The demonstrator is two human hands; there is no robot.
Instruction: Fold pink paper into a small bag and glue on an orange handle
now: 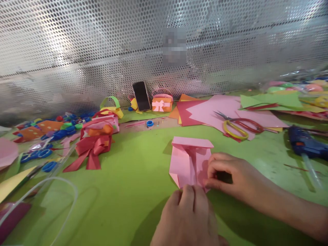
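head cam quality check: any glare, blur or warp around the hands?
Head view: glare blooms across the perforated metal wall, washing out the holes upper left; the left hand is soft with near-field blur, the right hand and pink paper sharper; edges smear and bend, as at the glue gun; soft shadows under both hands on the green mat.

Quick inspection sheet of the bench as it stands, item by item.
Surface: green table, much covered at the edges.
Job's things: folded pink paper, flat on the table.
Clutter: scissors, glue gun, red bow, small paper baskets, loose coloured sheets, blue rings at left.
Hands: left hand and right hand both pinch the pink paper's near edge.
Cables: clear tube at left.
Surroundings: perforated metal wall; phone leaning on it.
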